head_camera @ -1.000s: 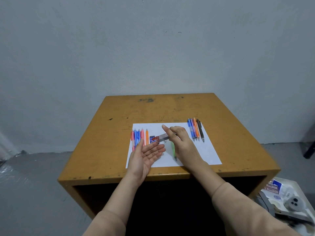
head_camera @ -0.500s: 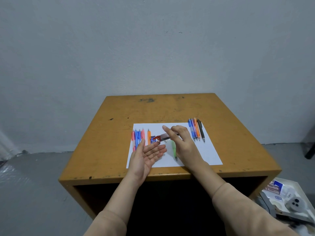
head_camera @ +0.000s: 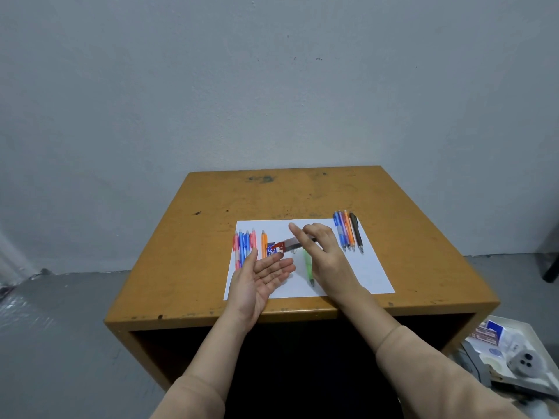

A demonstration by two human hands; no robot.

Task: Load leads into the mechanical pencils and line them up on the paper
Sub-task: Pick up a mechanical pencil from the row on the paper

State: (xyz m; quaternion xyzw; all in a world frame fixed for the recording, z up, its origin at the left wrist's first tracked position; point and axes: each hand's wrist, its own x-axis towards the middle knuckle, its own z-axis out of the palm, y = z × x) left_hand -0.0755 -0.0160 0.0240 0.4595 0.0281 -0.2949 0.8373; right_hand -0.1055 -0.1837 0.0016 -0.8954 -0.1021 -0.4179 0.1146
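Where paper [head_camera: 357, 273] bare, green pencil [head_camera: 308, 266].

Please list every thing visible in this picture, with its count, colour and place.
table: one, yellow-brown, centre of view
paper: one sheet, white, on the table's near half
left pencils: about five, pink, blue, orange, in a row on the paper's left part
right pencils: four, blue, purple, orange, dark, at the paper's far right corner
green pencil: one, in the paper's middle
blue lead box: one, marked 0.5, on the paper just right of the left pencils
lead case: one, grey with red cap, held above the paper
tray: one, white, on the floor at right
left hand: open, palm up, near the case's red end
right hand: fingers hold the lead case
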